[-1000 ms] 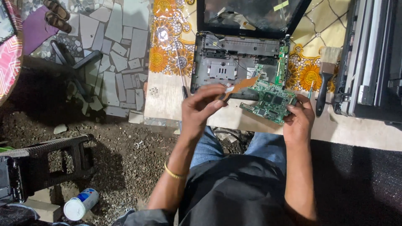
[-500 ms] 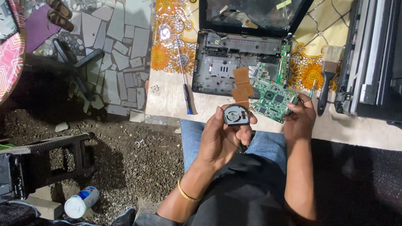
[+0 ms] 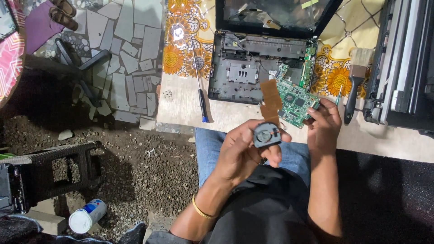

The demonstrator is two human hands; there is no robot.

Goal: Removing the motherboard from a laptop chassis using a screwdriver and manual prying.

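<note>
One round grey cooling fan point(image 3: 266, 134), pinched in the fingers of the left hand point(image 3: 242, 151) above the lap, off the table's near edge; right hand point(image 3: 323, 126) grips the green circuit board point(image 3: 296, 99) at that edge; screwdriver point(image 3: 200, 92) left of the opened laptop point(image 3: 253, 68).

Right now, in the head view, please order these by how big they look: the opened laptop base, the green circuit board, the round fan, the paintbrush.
1. Opened laptop base, clearly largest.
2. Green circuit board and paintbrush: they look similar, the brush longer but thinner, so I leave them unranked.
3. Round fan in the left hand, smallest, although it sits nearer the camera.
</note>
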